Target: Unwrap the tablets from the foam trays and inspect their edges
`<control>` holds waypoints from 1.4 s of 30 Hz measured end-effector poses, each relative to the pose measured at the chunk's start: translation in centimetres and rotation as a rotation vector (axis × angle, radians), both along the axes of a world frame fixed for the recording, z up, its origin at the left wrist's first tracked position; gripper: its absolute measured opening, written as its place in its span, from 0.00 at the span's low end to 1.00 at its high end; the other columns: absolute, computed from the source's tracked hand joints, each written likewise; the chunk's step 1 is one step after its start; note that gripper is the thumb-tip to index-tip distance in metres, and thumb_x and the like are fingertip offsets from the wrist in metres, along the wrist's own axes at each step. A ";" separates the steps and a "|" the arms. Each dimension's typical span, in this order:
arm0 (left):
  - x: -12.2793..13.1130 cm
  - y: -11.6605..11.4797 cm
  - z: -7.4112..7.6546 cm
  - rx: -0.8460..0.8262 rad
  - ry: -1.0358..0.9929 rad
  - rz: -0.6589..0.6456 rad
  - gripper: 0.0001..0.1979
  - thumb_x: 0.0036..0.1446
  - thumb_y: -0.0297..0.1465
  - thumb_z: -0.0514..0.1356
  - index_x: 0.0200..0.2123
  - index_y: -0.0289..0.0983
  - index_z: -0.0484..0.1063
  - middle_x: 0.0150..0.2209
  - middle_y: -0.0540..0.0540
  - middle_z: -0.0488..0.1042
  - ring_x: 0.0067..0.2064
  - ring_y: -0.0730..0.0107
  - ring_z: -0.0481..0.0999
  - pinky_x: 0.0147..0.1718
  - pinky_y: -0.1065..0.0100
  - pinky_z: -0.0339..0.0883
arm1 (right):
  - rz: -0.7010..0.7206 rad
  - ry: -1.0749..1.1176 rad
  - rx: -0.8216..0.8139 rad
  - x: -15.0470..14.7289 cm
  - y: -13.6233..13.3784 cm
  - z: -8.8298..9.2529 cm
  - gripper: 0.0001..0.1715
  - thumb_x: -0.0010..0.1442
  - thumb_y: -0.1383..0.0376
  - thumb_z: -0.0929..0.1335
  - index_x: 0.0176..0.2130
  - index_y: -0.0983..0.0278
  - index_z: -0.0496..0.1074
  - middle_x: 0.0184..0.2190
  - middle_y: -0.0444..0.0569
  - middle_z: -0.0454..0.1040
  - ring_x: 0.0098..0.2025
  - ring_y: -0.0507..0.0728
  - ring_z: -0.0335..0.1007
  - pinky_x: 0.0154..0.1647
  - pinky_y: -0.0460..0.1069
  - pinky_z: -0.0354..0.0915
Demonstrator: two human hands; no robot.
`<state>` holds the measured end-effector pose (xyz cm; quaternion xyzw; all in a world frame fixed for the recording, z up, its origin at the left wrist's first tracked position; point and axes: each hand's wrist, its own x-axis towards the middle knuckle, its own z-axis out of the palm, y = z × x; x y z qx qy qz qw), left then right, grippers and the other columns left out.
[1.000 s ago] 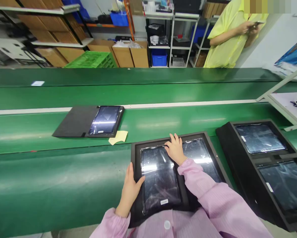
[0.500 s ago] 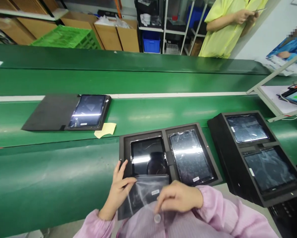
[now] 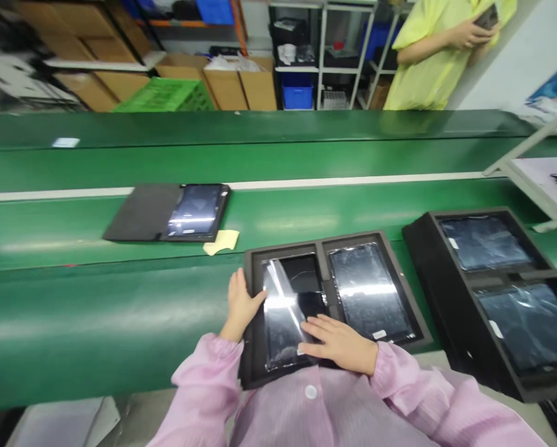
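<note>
Since the earlier frame, the wrapped tablet [image 3: 285, 316] has gone from being lifted toward the chest to lying back in the left compartment of the tray [image 3: 306, 243], and both hands have come down onto it. The tablet is dark and glossy, and clear film [image 3: 277, 298] covers it in loose, shiny creases, with a bright glare across its left part. The film's edge runs slantwise over the screen, and a darker, less glossy patch shows at the upper right.

The left hand [image 3: 243, 304] is at the tray's left side, its fingers close together and bent toward the tablet's edge, the thumb reaching onto the film. Whether those fingers grip the edge cannot be told. The right hand [image 3: 338, 343] lies flat across the tablet's lower right, its fingers [image 3: 318, 332] slightly spread.

In the tray's right compartment sits another filmed tablet [image 3: 370, 292] with a small white label [image 3: 379, 334]. Just right of the tray is a second tray [image 3: 427, 273] holding two more tablets. Beyond the tray, on the green belt [image 3: 120, 292], lie a tablet in an open black case [image 3: 194, 211] and a yellow note [image 3: 221, 242].
</note>
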<state>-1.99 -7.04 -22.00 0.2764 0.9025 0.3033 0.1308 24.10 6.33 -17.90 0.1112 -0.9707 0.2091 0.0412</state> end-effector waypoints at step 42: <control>16.9 6.3 2.0 -0.127 0.133 -0.982 0.22 0.55 0.29 0.54 0.54 0.42 0.67 0.60 0.40 0.62 0.63 0.47 0.56 0.58 0.33 0.36 | -0.959 -0.091 -0.015 -1.7 22.0 0.5 0.10 0.55 0.69 0.69 0.39 0.64 0.77 0.61 0.57 0.57 0.64 0.69 0.45 0.61 0.63 0.49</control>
